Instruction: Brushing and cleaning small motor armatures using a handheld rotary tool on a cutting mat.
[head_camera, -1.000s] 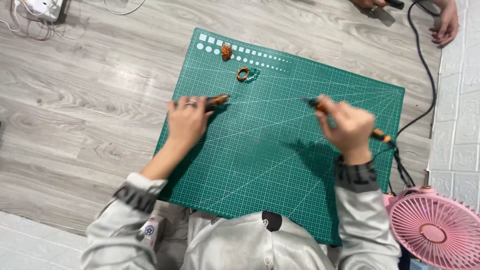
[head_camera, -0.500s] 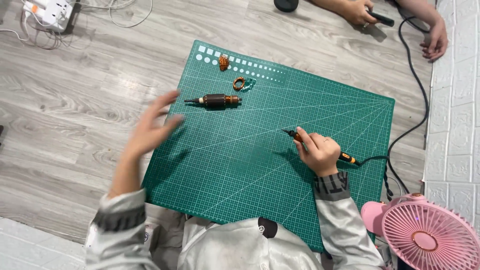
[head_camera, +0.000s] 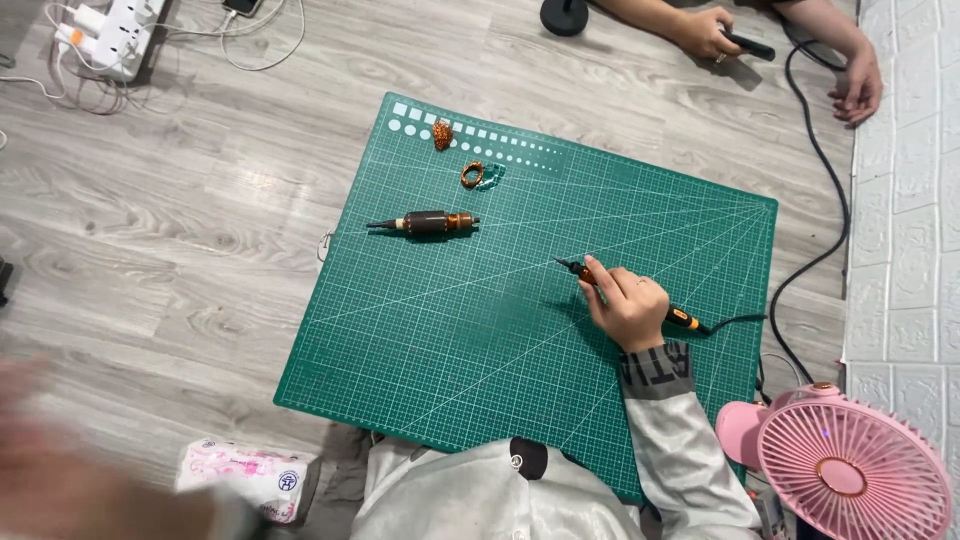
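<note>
The right hand (head_camera: 628, 305) is closed around a slim black and orange soldering iron (head_camera: 672, 318), gripped like a pen, its fine tip pointing left and slightly far, low over the big green gridded cutting mat (head_camera: 480, 350) that lies on the grey wood-plank floor (head_camera: 180, 260). A black cable (head_camera: 745, 321) runs off the rear of the iron toward the right edge of the mat. The left hand (head_camera: 60, 470) is well apart from it, down at the near left corner, so blurred that I cannot tell whether its fingers are spread or curled, nor whether it holds anything. Farther out on the mat lies a small dark motor rotor with copper windings and a thin steel shaft (head_camera: 425, 223), resting on its side, shaft end to the left, nobody touching it. Beyond that sit a small loop of copper wire (head_camera: 472, 174) and, nearer the far edge, a little clump of copper wire (head_camera: 442, 134). Just off the near edge of the mat is a white and pink pack of tissues (head_camera: 250, 472) on the floor, and at the near right corner stands a pink round desk fan (head_camera: 845, 465) (its grille faces up). At the far right, another person's hand (head_camera: 706, 32) holds a dark phone-like thing (head_camera: 748, 44), and a white power strip (head_camera: 112, 35) lies at the far left.
</note>
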